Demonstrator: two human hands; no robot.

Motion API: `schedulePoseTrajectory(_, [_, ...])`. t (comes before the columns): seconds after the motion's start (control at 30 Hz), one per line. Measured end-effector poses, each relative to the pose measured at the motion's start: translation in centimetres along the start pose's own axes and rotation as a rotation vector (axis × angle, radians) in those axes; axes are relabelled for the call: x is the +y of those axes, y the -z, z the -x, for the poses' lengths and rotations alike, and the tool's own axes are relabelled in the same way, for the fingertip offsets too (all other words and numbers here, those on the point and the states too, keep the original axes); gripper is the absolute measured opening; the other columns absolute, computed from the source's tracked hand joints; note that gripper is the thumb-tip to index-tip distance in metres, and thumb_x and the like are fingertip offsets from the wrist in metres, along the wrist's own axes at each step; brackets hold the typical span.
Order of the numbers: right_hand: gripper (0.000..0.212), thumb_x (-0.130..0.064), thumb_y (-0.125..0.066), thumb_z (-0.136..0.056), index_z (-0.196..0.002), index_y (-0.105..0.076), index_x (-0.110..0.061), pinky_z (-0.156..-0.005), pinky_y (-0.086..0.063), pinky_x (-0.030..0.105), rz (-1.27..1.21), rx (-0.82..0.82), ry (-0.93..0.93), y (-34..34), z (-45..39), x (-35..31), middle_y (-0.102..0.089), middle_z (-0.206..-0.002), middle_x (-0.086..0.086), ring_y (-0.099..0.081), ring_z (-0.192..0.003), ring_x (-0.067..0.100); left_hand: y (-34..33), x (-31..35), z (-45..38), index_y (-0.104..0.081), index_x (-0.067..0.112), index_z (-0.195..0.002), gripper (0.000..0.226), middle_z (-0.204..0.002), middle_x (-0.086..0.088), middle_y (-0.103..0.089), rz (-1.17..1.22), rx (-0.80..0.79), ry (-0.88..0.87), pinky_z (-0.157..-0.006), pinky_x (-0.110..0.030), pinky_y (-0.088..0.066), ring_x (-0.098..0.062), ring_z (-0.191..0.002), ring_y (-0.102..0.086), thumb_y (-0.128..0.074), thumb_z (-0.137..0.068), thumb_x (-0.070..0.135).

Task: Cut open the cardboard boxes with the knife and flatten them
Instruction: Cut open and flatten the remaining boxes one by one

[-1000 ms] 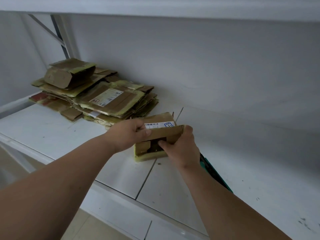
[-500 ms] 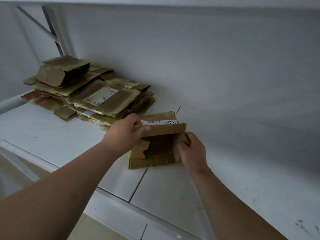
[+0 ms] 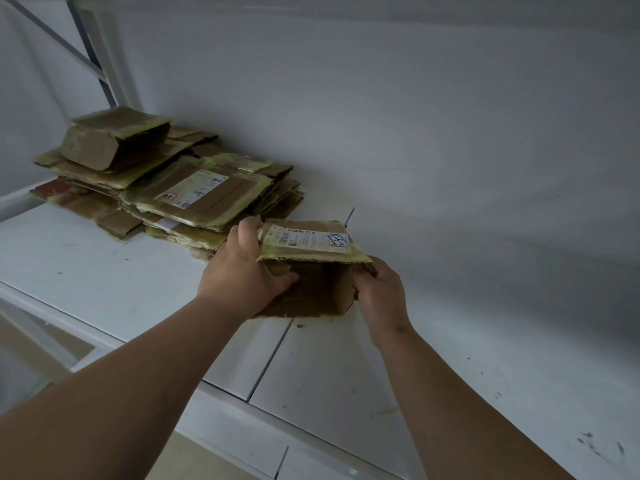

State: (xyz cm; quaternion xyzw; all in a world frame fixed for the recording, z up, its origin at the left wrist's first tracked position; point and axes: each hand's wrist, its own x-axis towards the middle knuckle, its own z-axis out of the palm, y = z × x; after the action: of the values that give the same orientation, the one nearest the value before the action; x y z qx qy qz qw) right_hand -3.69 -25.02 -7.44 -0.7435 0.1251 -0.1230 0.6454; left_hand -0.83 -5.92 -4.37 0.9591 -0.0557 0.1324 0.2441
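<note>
Item in hand: one small cardboard box, which we are holding low over the white shelf, its near bottom edge touching or just above the boards; we cannot tell which. We are gripping its left wall with the left hand, thumb reaching into the open end, and pinching its right wall with the right hand, so both hands are clamped on the box from opposite sides. We judge that this two-sided grip is serving to squeeze or skew the walls so the box collapses flat. The labelled top panel is tilting toward us and overhanging the dark opening, which suggests the end is already cut open. Just behind and to the left, a stack of flattened boxes is lying against the wall, apparently the destination for this piece; the box is sitting just beside its near corner. Not accounted for: the knife, which we are not seeing anywhere in view. The right fingertips are tucked behind the cardboard, the box's far end is hidden by the top panel, the label print is too small to read, and both arms are cut off by the frame.
</note>
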Motion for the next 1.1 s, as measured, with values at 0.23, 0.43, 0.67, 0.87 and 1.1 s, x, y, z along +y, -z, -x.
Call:
schedulePoseTrajectory(0.23, [0.021, -0.003, -0.052, -0.096, -0.1, -0.067, -0.017, -0.078, -0.058, 0.04, -0.303, 0.003, -0.168, 1.1, -0.4, -0.2, -0.072, -0.1, 0.011, -0.068, -0.096, 0.03, 2.1, -0.2, -0.8, -0.04, 0.029, -0.129, 0.053, -0.122, 0.003, -0.06, 0.097, -0.277, -0.057, -0.076, -0.032, -0.057, -0.013, -0.09, -0.063, -0.069, -0.084, 0.028])
schedulePoseTrajectory(0.43, [0.038, 0.007, -0.041, -0.096, -0.115, -0.063, -0.016, -0.072, -0.057, 0.041, -0.645, -0.068, -0.386, 2.1, -0.7, -0.1, -0.076, -0.096, 0.011, -0.072, -0.089, 0.03, 2.2, -1.5, -1.2, -0.051, 0.046, -0.134, 0.04, -0.124, 0.007, -0.056, 0.033, -0.457, -0.116, -0.075, -0.021, -0.048, -0.008, -0.092, -0.06, -0.051, -0.097, 0.03])
schedulePoseTrajectory(0.67, [0.042, -0.027, -0.04, -0.099, -0.124, -0.062, -0.002, -0.087, -0.057, 0.053, -0.709, -0.14, -0.504, 3.0, 0.1, -0.2, -0.069, -0.116, 0.022, -0.066, -0.11, 0.039, 1.5, -3.4, -0.9, -0.041, 0.052, -0.14, 0.043, -0.14, 0.003, -0.052, -0.099, -0.579, -0.158, -0.1, -0.03, -0.042, -0.015, -0.115, -0.054, -0.049, -0.098, 0.043])
schedulePoseTrajectory(0.87, [0.028, 0.009, -0.048, -0.095, -0.104, -0.063, -0.013, -0.069, -0.057, 0.033, -0.269, -0.18, -0.431, 2.1, 1.0, 0.0, -0.072, -0.099, 0.007, -0.068, -0.091, 0.022, 2.3, -3.0, -0.2, -0.047, 0.046, -0.139, 0.045, -0.148, 0.011, -0.046, -0.178, -0.696, -0.206, -0.109, -0.027, -0.035, -0.013, -0.13, -0.047, -0.058, -0.095, 0.04])
schedulePoseTrajectory(1.1, [0.046, 0.016, -0.044, -0.083, -0.105, -0.065, -0.018, -0.096, -0.053, 0.05, -0.037, -0.222, -0.44, 2.4, 2.5, 0.7, -0.072, -0.104, 0.009, -0.066, -0.103, 0.03, 2.9, -2.4, 0.3, -0.059, 0.042, -0.129, 0.05, -0.128, 0.011, -0.058, -0.123, -0.831, -0.108, -0.103, -0.03, -0.042, -0.011, -0.115, -0.053, -0.073, -0.081, 0.045])
